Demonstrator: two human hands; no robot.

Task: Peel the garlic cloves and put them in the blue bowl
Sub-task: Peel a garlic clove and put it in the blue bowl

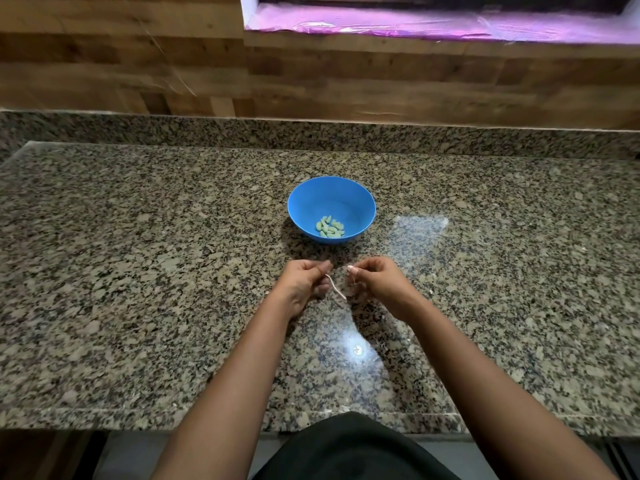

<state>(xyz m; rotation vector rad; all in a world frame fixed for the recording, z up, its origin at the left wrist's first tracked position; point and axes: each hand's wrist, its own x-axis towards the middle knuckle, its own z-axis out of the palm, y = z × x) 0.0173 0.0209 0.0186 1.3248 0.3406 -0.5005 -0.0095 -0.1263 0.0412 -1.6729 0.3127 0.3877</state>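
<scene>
Head view, centre frame: left hand pinches the upper end of a pale strip of skin; right hand is curled tight, seemingly round the garlic clove, which is too small to confirm; blue bowl just above holds peeled cloves; draw the strip off steadily, gripping the clove firmly.

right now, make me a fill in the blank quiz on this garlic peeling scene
1. The peeled garlic cloves lie in the round ____ plastic bowl.
2. The left hand and right hand work over the speckled granite countertop, ____ the bowl and the person.
3. The upper end of a thin pale strip of garlic skin is pinched in the ____ hand.
Missing: blue; between; left
</scene>
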